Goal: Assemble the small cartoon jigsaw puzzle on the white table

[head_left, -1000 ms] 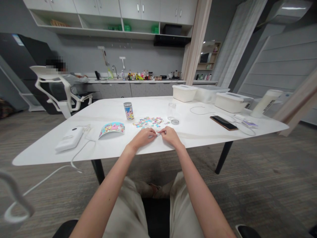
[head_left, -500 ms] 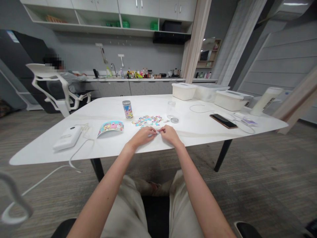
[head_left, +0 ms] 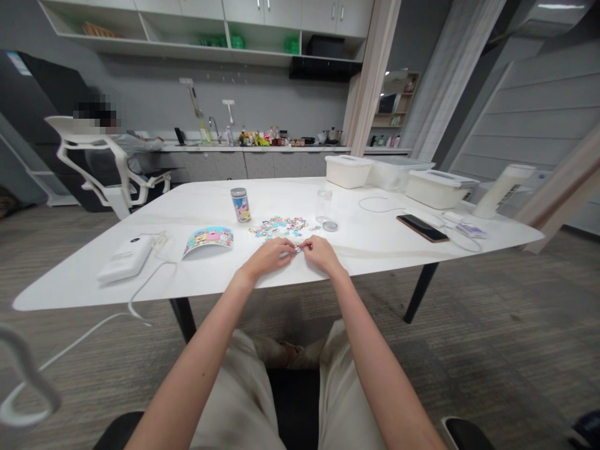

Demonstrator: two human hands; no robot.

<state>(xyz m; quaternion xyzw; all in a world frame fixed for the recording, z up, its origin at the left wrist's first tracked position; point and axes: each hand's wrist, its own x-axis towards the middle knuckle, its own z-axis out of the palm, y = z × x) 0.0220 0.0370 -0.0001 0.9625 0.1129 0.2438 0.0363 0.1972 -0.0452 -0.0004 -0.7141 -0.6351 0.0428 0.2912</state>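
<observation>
At the near edge of the white table (head_left: 375, 269), my left hand (head_left: 270, 255) and my right hand (head_left: 321, 253) meet with fingertips closed. Small puzzle pieces (head_left: 297, 249) are pinched between them, partly covered by the fingers. Just beyond lies a loose spread of colourful puzzle pieces (head_left: 280, 226). A cartoon-printed can (head_left: 240, 206) with a grey lid stands behind it to the left. The curved picture sheet (head_left: 209, 240) rests left of my left hand. Past my right hand are a clear jar (head_left: 323, 203) and a round lid (head_left: 330, 225).
On the left sits a white power bank (head_left: 125, 259) with cables trailing off the edge. To the right lie a phone (head_left: 422, 228) and a thin cable. White storage boxes (head_left: 347, 172) and a white bottle (head_left: 504, 190) line the far right. A person (head_left: 129, 147) sits at the back left.
My hands stay together at the same spot with the pieces between the fingertips. The whole view has shifted very slightly; nothing on the table has visibly moved.
</observation>
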